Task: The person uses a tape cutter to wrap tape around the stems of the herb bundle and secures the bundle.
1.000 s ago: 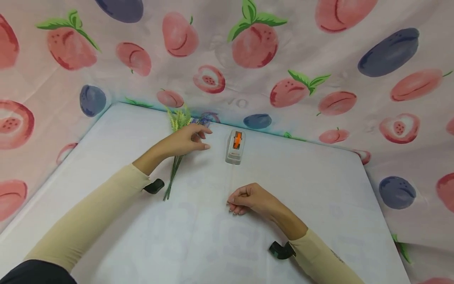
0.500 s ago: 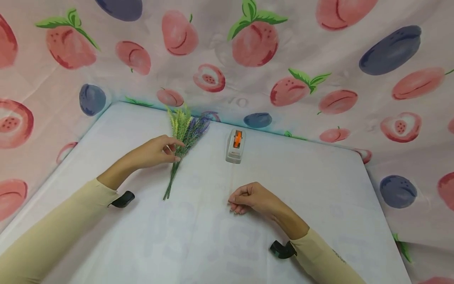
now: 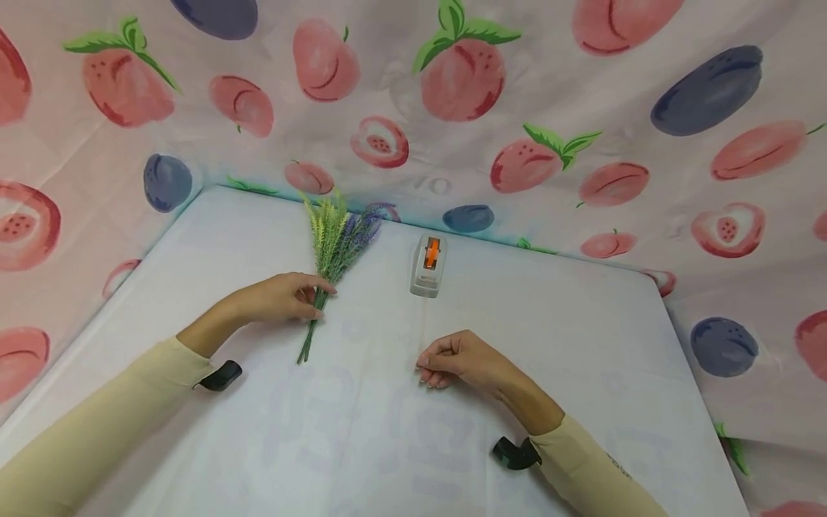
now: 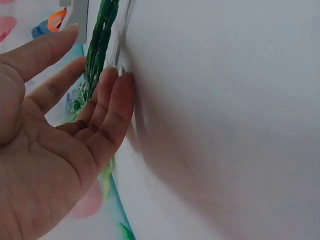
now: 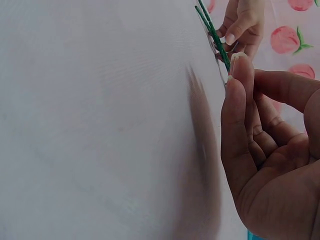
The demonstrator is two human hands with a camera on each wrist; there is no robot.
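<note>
A bunch of artificial flowers (image 3: 332, 237), yellow and purple, lies on the white table with its green stems toward the person. My left hand (image 3: 281, 296) is at the stems, thumb and fingers spread apart around them; in the left wrist view the stems (image 4: 101, 45) pass just beyond the fingertips (image 4: 122, 82). My right hand (image 3: 461, 362) pinches the end of a clear strip of tape (image 3: 423, 323) between thumb and forefinger. That faint strip runs back to a grey tape dispenser (image 3: 428, 266) with an orange reel. The pinched end itself is hidden by the fingers.
Fruit-printed cloth (image 3: 388, 93) hangs behind and at both sides of the white table (image 3: 549, 323). A dark wrist mount (image 3: 221, 375) sits at the left cuff, another dark mount (image 3: 517, 454) at the right cuff.
My left hand has moved left and toward the person, from over the flower heads down to the stems. My right hand stays in place. Flowers and dispenser have not moved.
</note>
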